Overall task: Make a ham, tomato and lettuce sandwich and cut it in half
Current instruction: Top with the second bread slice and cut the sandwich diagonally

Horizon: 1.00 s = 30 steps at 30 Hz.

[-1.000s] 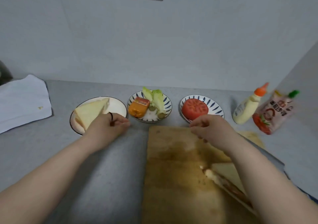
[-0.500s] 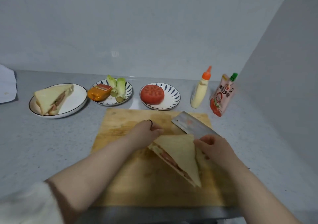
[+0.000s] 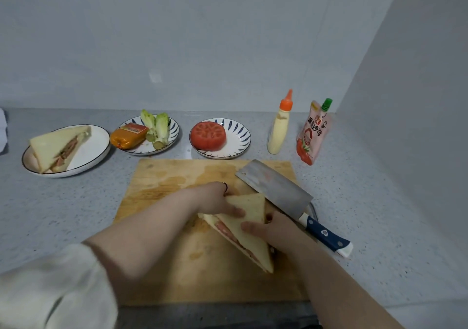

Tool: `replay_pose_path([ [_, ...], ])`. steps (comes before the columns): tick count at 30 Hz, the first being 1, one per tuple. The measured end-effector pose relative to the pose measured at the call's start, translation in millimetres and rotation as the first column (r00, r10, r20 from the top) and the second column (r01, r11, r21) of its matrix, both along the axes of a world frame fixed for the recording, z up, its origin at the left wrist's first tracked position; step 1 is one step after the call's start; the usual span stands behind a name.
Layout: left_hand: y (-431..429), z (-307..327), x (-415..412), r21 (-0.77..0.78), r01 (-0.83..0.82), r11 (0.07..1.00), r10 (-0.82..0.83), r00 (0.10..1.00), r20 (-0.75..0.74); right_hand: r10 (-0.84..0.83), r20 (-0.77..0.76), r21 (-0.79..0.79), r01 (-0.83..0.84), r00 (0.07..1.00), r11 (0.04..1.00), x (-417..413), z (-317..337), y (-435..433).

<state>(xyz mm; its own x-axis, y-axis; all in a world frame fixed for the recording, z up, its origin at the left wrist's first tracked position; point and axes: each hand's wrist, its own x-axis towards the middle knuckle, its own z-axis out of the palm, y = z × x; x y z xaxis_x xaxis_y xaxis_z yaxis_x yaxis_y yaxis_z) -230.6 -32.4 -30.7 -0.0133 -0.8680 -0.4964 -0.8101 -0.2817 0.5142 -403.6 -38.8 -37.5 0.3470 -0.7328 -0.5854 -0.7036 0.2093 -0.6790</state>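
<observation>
A triangular sandwich half (image 3: 249, 223) lies on the wooden cutting board (image 3: 177, 265), its cut side with pink ham facing left. My left hand (image 3: 215, 199) holds its far left corner, thumb on the top bread. My right hand (image 3: 272, 228) holds its right edge, thumb on top and fingers under. The other sandwich half (image 3: 57, 146) sits on a white plate (image 3: 93, 149) at the far left. A cleaver (image 3: 278, 192) with a blue handle rests across the board's right edge.
Behind the board stand a patterned plate (image 3: 172, 126) with a ham sausage and lettuce, a plate (image 3: 238, 136) with a cut tomato (image 3: 208, 136), a mayonnaise bottle (image 3: 279, 126) and a ketchup pouch (image 3: 312, 133). A wall closes the right side.
My left hand left the plated half and came to the board. Both hands have closed in on the second half, and thumbs now lie on its top bread.
</observation>
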Motion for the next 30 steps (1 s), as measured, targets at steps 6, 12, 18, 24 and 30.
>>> replay_pose_path([
  [6, -7.6, 3.1, 0.9, 0.081, 0.069, 0.994, -0.074, 0.995, 0.067, 0.002, 0.013, 0.034, -0.002, 1.000, 0.999, 1.7, 1.4, -2.8],
  [12, -13.4, 4.9, 2.3, 0.191, 0.149, 0.970, -0.168, 0.982, 0.086, 0.016, -0.008, 0.060, -0.016, 1.000, 0.998, 2.8, -1.3, -0.3],
  [18, -10.1, -0.9, 3.7, 0.172, 0.147, 0.974, -0.169, 0.978, 0.125, 0.012, 0.023, 0.023, -0.012, 1.000, 1.000, 2.8, -6.7, 1.4],
  [24, -6.4, -6.3, 7.5, 0.163, 0.107, 0.981, -0.116, 0.992, 0.045, 0.088, 0.015, -0.017, -0.088, 0.996, 0.996, 4.4, -6.4, -3.4],
  [30, 1.0, -1.4, 20.2, 0.173, 0.001, 0.985, 0.024, 0.989, -0.144, 0.187, -0.013, 0.013, -0.187, 0.982, 0.982, 9.7, 7.8, -19.3],
])
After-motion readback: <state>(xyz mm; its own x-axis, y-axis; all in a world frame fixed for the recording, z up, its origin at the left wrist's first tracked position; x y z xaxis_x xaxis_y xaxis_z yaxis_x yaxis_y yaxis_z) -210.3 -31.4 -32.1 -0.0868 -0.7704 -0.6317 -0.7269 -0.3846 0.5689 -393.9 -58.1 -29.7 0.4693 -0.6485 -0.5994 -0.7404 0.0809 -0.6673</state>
